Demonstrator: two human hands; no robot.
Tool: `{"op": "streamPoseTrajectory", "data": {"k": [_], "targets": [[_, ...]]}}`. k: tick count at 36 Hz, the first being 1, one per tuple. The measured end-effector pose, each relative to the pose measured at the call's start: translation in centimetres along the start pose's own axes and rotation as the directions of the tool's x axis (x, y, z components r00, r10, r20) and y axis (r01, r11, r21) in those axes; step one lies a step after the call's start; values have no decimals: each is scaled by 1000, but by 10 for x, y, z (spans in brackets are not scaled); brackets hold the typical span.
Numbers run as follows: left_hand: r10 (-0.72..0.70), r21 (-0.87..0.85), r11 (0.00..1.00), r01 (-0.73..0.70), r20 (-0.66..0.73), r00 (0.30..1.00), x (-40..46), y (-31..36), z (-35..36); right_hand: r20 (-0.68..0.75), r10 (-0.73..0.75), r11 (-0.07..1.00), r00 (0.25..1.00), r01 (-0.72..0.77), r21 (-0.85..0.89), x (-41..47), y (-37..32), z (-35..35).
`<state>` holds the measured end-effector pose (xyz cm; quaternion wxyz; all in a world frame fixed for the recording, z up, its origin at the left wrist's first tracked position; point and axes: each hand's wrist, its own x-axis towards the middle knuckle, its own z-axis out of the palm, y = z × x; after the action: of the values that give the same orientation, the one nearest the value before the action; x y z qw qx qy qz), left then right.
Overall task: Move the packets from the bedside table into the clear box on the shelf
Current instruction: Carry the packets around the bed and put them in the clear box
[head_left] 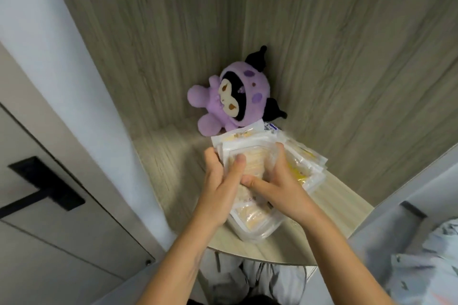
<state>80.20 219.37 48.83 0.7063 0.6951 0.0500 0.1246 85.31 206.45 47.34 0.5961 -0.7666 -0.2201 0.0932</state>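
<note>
The packets (250, 168) sit in a loose pile of clear wrappers with pale yellow contents, right on the wood-grain tabletop (168, 168), fanned out toward the back right corner. Both hands are on the pile at once. The left hand (220, 181) comes in from the left edge, thumb laid across the top packet and its fingers (210, 156) curled round the side of the stack, gripping it. The right hand (280, 186) clamps the other side, its fingers (280, 153) wrapped over the top wrappers, thumb pointing in toward the left hand and almost touching it. Just behind the pile, touching its far edge, a purple plush toy (228, 101) lies on its side in the corner. Off to the left, a door with a black handle (42, 188).
</note>
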Motion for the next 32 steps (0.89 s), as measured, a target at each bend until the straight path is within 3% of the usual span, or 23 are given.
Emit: {"op": "streamPoseTrajectory", "data": {"k": [5,13,15,18,20,21,22,24,29,32], "targets": [[127,-72,988,-139,-142,982,-3,-4,14,-5,-44,998,999,44,-49,-2,0,5],[131,-99,983,-157,-228,965,-14,-4,27,-87,-101,994,991,97,-59,-11,-5,3],[103,-137,982,-130,-187,977,-11,5,25,-147,-113,993,983,107,-48,-8,-14,-6],[105,-141,985,-104,5,994,-2,13,16,-169,-128,991,977,132,16,2,-28,-26],[134,-8,991,-134,104,985,4,12,10,-158,-118,989,980,130,69,9,-38,-44],[160,144,974,-177,122,980,6,10,7,-139,-102,987,985,117,107,12,-43,-54],[185,353,909,-221,132,974,9,7,4,-109,-81,985,991,96,141,14,-47,-64],[204,680,671,-296,214,955,12,-1,-1,-23,-1,990,1000,4,141,20,-52,-83],[-92,878,271,-393,430,898,14,-13,4,239,338,934,910,-294,-203,34,-44,-96],[-190,891,153,-428,452,872,20,-14,5,265,448,880,854,-369,-300,37,-30,-87]]}}
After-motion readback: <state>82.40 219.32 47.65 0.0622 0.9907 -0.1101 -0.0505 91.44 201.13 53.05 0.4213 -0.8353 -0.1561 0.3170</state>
